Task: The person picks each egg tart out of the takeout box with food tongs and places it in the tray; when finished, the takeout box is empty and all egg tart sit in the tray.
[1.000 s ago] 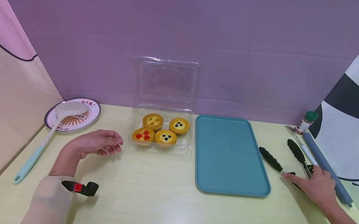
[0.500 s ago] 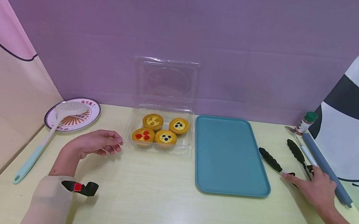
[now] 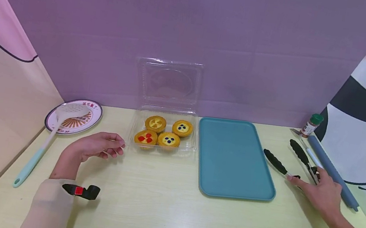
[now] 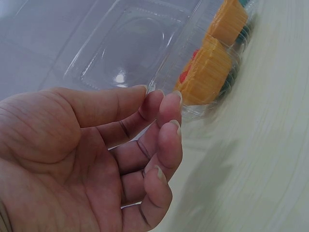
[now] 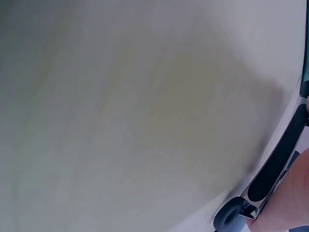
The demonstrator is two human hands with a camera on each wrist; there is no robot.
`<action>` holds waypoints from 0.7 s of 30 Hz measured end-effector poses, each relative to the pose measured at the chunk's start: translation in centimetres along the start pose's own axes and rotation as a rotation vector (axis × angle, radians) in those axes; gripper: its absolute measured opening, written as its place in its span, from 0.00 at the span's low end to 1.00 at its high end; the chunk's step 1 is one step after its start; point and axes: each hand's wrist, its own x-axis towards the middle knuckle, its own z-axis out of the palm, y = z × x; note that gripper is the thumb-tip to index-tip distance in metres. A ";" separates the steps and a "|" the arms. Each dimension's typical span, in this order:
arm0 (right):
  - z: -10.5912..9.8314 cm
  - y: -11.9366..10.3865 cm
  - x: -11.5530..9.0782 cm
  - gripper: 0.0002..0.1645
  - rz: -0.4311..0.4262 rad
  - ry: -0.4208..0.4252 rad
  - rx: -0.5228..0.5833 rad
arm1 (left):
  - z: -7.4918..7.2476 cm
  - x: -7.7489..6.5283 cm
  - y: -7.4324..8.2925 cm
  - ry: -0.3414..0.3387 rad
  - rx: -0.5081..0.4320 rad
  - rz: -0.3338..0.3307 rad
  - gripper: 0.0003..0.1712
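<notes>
On the right my right hand grips a pair of tongs with black ends, thumb on one arm and fingers on the other. The two arms stand spread apart, pointing away toward the back. In the right wrist view only a black-padded handle of the tongs and part of the hand show at the right edge. My left hand, loosely curled and holding nothing, is beside the clear plastic box. Several small tarts lie in that box, its lid raised; one tart with red topping is nearest the left fingertips.
Right of the box lies a blue tray. A white knife, a blue roll and a green-capped jar line the right edge. At left, a slotted turner leans on a patterned plate.
The right-hand arm of the tongs has shifted slightly left, narrowing the gap between the ends a little. My left hand, the box and the tray stay as they were.
</notes>
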 end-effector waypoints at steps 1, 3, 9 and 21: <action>-0.1 0.0 0.0 0.62 -0.005 0.007 0.006 | 0.0 0.0 0.0 0.000 0.000 0.001 0.22; -0.3 -0.2 0.1 0.60 -0.020 0.017 0.027 | 0.0 0.1 0.0 -0.002 0.000 0.003 0.22; -1.9 -1.8 0.3 0.54 -0.066 -0.005 0.096 | -0.1 0.1 -0.1 -0.005 -0.003 0.000 0.21; -4.3 -6.4 1.0 0.61 -0.081 -0.063 0.130 | -0.1 0.2 -0.1 -0.002 0.002 -0.006 0.22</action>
